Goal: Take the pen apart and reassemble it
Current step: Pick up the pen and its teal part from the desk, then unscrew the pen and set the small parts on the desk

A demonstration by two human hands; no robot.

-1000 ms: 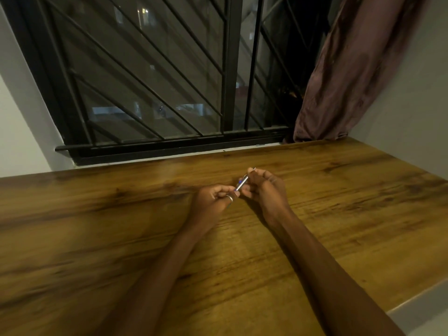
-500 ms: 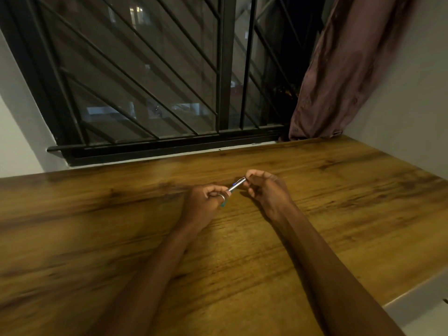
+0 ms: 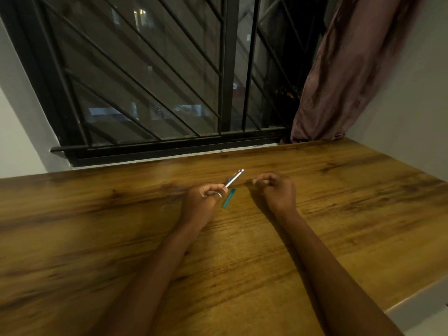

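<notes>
My left hand (image 3: 202, 200) grips the lower end of a slim silver pen body (image 3: 233, 179). The pen's white tip points up and to the right, just above the wooden table (image 3: 339, 202). A short teal pen piece (image 3: 229, 198) lies on the table right beside my left fingers. My right hand (image 3: 276, 190) rests on the table a short way to the right of the pen and does not touch it. Its fingers are curled into a loose fist, thumb pressed to fingertips. Nothing shows inside it.
A black barred window (image 3: 155, 93) runs along the table's far edge. A brownish curtain (image 3: 344, 76) hangs at the far right corner. A pale wall (image 3: 412, 105) borders the table on the right, and the table's near right edge (image 3: 412, 301) drops off.
My right hand has let go of the pen and moved right. The teal piece, which was at my left fingers, now lies on the table. The pen stays in my left hand.
</notes>
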